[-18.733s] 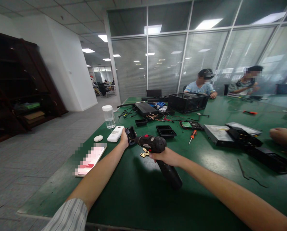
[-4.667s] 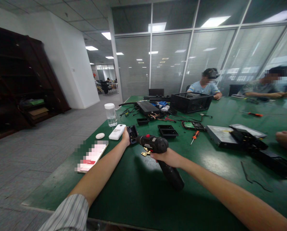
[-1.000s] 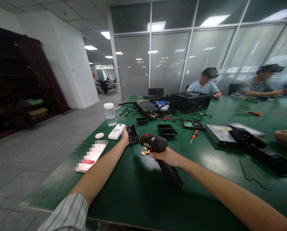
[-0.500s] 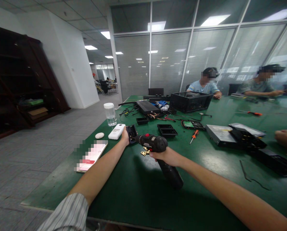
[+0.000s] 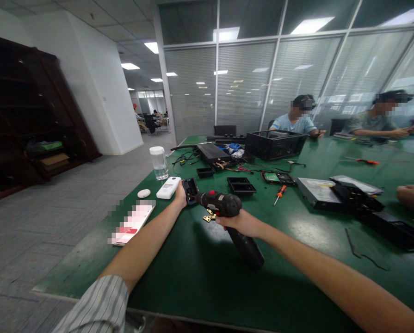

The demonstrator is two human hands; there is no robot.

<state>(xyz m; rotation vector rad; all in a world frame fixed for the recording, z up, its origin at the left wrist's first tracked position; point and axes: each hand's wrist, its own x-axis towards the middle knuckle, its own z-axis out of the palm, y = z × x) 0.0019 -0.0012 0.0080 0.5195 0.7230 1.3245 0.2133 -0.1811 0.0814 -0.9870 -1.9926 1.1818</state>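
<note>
My right hand (image 5: 243,224) is wrapped round the grip of a black cordless drill (image 5: 224,203) with red buttons. The drill points left, its tip at the right side of a small black box-like part (image 5: 190,189). That part stands tilted in my left hand (image 5: 181,194), whose fingers are closed on its left side. Whether the tip touches a screw is too small to tell. Several brass-coloured metal pieces (image 5: 208,216) lie on the table below the drill's nose. A black two-compartment tray (image 5: 241,186) sits just beyond the drill.
The green table (image 5: 179,282) also bears a white device (image 5: 168,188), a clear jar (image 5: 159,164), an orange screwdriver (image 5: 280,194), an opened circuit-board part (image 5: 276,178), a metal drive (image 5: 318,193), and a black computer case (image 5: 275,144). Two people sit opposite; another person's hand (image 5: 413,199) rests at right.
The drill and the black part keep nearly the same place in my hands. The person opposite has raised a hand slightly.
</note>
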